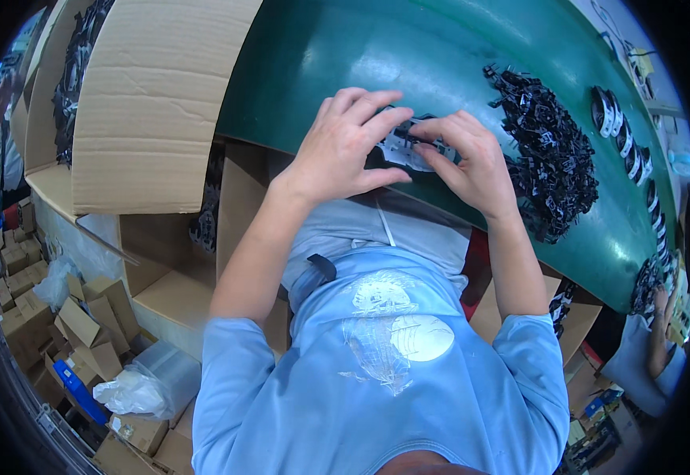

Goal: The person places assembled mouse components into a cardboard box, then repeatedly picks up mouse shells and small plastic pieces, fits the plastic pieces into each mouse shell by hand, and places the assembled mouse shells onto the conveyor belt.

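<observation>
A black and silver-white plastic housing (399, 152) lies at the near edge of the green table, partly covered by my hands. My left hand (349, 142) spans it from the left, fingers over its far side and thumb along its near side. On the right end, my right hand (472, 154) is closed, with thumb and index finger pinched together at the housing. A small dark piece seems to be between those fingertips, but its kind is hidden. To the right of my right hand spreads a big heap of small black plastic clips (551, 150).
A row of black and white curved parts (626, 142) runs along the table's (321, 71) far right edge. An open cardboard box (151, 103) of black parts stands at left. More cartons (95, 332) and a clear plastic bin (167, 376) sit lower left. Other people work at both sides.
</observation>
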`<state>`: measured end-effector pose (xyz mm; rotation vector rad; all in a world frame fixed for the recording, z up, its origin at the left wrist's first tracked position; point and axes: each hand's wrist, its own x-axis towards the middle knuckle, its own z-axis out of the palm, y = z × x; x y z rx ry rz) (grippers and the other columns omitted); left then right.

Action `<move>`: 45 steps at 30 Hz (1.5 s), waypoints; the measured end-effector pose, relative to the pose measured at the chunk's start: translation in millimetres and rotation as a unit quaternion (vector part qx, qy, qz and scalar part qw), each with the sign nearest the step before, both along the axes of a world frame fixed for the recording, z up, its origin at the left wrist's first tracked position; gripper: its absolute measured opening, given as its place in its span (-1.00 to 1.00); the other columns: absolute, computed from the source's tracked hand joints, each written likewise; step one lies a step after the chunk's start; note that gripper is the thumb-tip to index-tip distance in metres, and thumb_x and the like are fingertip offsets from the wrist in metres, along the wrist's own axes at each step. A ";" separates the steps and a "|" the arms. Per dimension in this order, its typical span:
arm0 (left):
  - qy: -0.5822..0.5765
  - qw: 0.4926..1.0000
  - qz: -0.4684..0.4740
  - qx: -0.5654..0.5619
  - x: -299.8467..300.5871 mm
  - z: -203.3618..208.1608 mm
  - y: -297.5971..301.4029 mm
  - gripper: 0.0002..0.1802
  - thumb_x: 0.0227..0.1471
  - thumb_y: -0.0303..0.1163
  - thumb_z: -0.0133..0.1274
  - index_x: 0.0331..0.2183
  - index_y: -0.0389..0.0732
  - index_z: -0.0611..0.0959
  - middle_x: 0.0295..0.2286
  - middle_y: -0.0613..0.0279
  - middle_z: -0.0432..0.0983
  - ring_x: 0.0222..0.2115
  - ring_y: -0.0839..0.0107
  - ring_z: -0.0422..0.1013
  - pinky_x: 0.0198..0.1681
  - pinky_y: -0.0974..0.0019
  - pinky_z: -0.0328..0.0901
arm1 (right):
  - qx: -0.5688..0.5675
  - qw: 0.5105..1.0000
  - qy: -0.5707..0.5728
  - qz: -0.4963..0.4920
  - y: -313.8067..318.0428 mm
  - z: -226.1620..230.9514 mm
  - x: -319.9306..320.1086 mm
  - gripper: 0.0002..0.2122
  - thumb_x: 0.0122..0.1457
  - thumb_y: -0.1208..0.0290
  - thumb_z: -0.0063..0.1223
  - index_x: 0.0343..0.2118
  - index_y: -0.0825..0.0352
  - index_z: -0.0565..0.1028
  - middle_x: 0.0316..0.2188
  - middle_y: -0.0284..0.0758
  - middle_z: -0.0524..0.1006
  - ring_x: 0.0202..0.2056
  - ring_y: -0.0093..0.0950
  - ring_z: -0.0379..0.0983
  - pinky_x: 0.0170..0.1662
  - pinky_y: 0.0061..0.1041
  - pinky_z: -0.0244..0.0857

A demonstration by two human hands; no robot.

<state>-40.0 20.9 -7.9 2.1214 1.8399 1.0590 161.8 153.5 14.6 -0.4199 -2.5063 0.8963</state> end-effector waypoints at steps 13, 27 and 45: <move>-0.002 0.996 0.088 0.009 19.4 -5.5 -16.6 -0.17 -0.40 -0.09 0.55 -0.01 -0.17 0.67 0.02 0.04 0.55 0.06 0.01 0.41 0.13 -0.03 0.29 | 0.032 0.997 0.001 0.070 -6.0 13.4 -16.9 -0.84 0.06 0.55 0.30 -0.25 0.34 0.67 -0.39 -0.21 0.59 -0.29 -0.19 0.48 -0.17 -0.26 0.36; -0.166 0.967 0.081 0.178 40.4 2.5 -16.0 -0.83 0.08 -0.38 0.27 -0.27 -0.18 0.63 -0.38 0.21 0.56 -0.33 0.16 0.45 -0.16 0.13 0.26 | -0.287 0.945 0.128 0.088 0.7 -7.1 -1.8 -0.84 0.23 0.48 0.27 -0.20 0.44 0.59 -0.24 -0.28 0.49 -0.19 -0.47 0.38 -0.11 -0.52 0.25; 0.009 0.996 0.077 -0.035 10.6 -20.6 -6.9 0.10 -0.29 0.16 0.49 0.21 -0.23 0.50 0.07 0.03 0.48 0.16 -0.07 0.27 0.23 -0.08 0.13 | 0.054 0.998 0.003 0.027 20.3 29.2 -2.5 -0.90 0.10 0.52 0.33 -0.33 0.31 0.61 -0.40 -0.28 0.61 -0.35 -0.24 0.47 -0.22 -0.32 0.34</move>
